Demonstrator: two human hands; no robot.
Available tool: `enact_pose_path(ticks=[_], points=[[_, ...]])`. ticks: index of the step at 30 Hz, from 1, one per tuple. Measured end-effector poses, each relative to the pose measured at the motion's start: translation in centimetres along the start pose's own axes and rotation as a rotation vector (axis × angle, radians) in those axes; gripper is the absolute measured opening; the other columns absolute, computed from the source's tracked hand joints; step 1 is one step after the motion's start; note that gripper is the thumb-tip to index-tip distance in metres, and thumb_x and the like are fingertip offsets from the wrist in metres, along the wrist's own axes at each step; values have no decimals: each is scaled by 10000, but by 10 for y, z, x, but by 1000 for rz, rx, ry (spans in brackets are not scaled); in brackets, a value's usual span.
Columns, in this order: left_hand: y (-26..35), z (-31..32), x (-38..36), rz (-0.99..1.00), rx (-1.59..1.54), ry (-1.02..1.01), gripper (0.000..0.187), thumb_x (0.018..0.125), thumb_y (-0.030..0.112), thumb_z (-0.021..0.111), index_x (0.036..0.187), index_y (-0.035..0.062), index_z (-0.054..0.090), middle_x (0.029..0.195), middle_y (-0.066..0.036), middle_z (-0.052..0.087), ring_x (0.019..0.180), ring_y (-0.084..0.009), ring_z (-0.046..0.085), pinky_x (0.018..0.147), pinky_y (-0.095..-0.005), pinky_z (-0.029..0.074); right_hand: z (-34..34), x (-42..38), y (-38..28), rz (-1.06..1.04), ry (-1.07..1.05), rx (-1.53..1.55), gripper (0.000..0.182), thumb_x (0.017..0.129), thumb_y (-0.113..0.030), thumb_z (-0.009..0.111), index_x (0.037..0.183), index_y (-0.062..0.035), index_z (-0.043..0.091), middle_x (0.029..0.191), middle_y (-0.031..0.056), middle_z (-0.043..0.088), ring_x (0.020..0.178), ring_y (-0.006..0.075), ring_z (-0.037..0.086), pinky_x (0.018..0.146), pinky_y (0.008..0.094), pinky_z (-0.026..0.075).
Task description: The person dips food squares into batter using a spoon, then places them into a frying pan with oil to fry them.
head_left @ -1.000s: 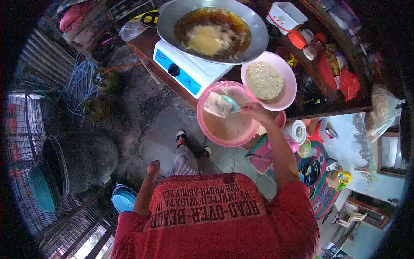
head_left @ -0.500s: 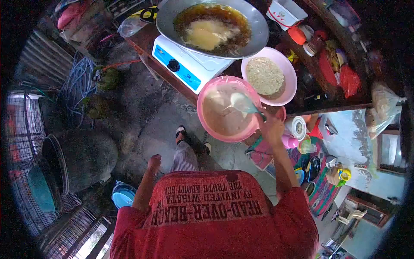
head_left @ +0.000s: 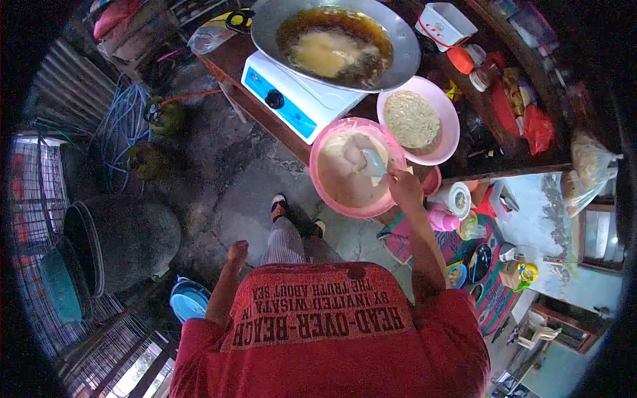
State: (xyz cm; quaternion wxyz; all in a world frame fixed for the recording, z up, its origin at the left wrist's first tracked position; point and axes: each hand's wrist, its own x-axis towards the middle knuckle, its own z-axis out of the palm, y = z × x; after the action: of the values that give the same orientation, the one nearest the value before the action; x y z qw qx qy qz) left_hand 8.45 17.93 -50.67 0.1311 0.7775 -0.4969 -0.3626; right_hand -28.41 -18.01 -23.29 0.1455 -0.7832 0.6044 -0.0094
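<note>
My right hand (head_left: 405, 190) is closed around the handle of a pale ladle (head_left: 375, 162), whose bowl sits in the creamy batter (head_left: 345, 186). That batter fills a pink basin (head_left: 316, 182) at the table's front edge. Just behind stands a lighter pink basin (head_left: 452, 136) with a pale shredded mass (head_left: 411, 118) in it. At the top, a wide metal wok (head_left: 408, 50) of brown oil rests on a white stove (head_left: 318, 93), and a pale yellow portion of batter (head_left: 325, 54) bubbles inside. My left hand (head_left: 237, 252) hangs low by my side, fingers curled, apart from everything.
Dark wooden table (head_left: 292, 136) carries the stove, a white container (head_left: 446, 25) and a red plastic bag (head_left: 539, 126). Gas cylinders (head_left: 162, 118) and hoses lie to the left, near a large dark barrel (head_left: 133, 239). Several dishes sit on a patterned mat (head_left: 501, 302) at right.
The ladle has swung and dipped lower in the batter, its bowl less exposed. My right hand has shifted slightly left. My left hand stays put, and the whole view has shifted a little.
</note>
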Motion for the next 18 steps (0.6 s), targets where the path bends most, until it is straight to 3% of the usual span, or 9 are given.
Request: enact_pose_path(ticks=[3, 5, 9, 11, 12, 14, 15, 17, 18], points=[[-34, 18, 4, 187, 131, 12, 145, 745, 178, 452, 782, 100, 568, 797, -141, 575, 758, -312, 568, 640, -396, 459, 1, 12, -19, 65, -122, 30, 309, 768, -373, 486, 824, -92, 601, 829, 149, 591, 798, 309, 568, 709, 413, 441], [-78, 62, 18, -233, -281, 40, 138, 738, 172, 453, 773, 95, 561, 783, -148, 567, 754, -315, 569, 646, -401, 458, 1, 13, -34, 83, -80, 22, 303, 772, -371, 483, 834, -99, 600, 827, 146, 593, 797, 308, 569, 705, 412, 443], [-7, 7, 11, -451, -306, -142, 156, 742, 199, 453, 770, 82, 551, 786, -147, 565, 759, -312, 568, 626, -402, 454, -1, 9, -52, 89, -35, 2, 284, 784, -356, 473, 872, -114, 592, 827, 137, 597, 798, 305, 569, 693, 407, 445], [0, 0, 14, 7, 520, -197, 159, 754, 198, 449, 767, 75, 548, 782, -136, 565, 784, -287, 571, 596, -397, 447, 4, 8, -56, 97, -21, -20, 286, 778, -361, 487, 890, -121, 596, 814, 139, 597, 775, 308, 573, 675, 408, 449], [-15, 15, 15, 8, 520, -199, 159, 754, 198, 449, 767, 75, 548, 782, -136, 565, 784, -287, 571, 596, -397, 447, 6, 7, -56, 106, -7, -40, 291, 772, -365, 500, 907, -128, 600, 802, 141, 597, 751, 310, 576, 657, 410, 453], [-54, 51, 20, -405, -440, 111, 141, 753, 157, 442, 771, 68, 549, 787, -121, 570, 805, -272, 568, 581, -382, 457, 11, 5, -54, 107, 11, -12, 289, 773, -364, 499, 925, -137, 594, 798, 137, 598, 741, 309, 577, 649, 409, 454], [-40, 38, 21, -405, -440, 111, 141, 753, 157, 442, 771, 68, 549, 787, -121, 570, 805, -272, 568, 581, -382, 457, 14, 5, -52, 106, 29, 16, 289, 775, -363, 499, 943, -146, 588, 795, 133, 598, 731, 308, 578, 640, 409, 456], [12, -7, 20, -171, 396, -293, 151, 759, 162, 430, 765, 76, 554, 792, -120, 569, 800, -283, 564, 604, -385, 460, 25, 2, -45, 71, 93, 41, 287, 775, -361, 502, 956, -154, 583, 789, 130, 598, 720, 305, 579, 634, 404, 457], [5, -4, 20, -170, 397, -295, 151, 759, 162, 430, 765, 76, 554, 792, -120, 569, 800, -283, 564, 604, -385, 460, 28, 0, -42, 35, 160, 66, 287, 774, -359, 505, 969, -161, 579, 784, 128, 598, 709, 302, 579, 628, 399, 459]])
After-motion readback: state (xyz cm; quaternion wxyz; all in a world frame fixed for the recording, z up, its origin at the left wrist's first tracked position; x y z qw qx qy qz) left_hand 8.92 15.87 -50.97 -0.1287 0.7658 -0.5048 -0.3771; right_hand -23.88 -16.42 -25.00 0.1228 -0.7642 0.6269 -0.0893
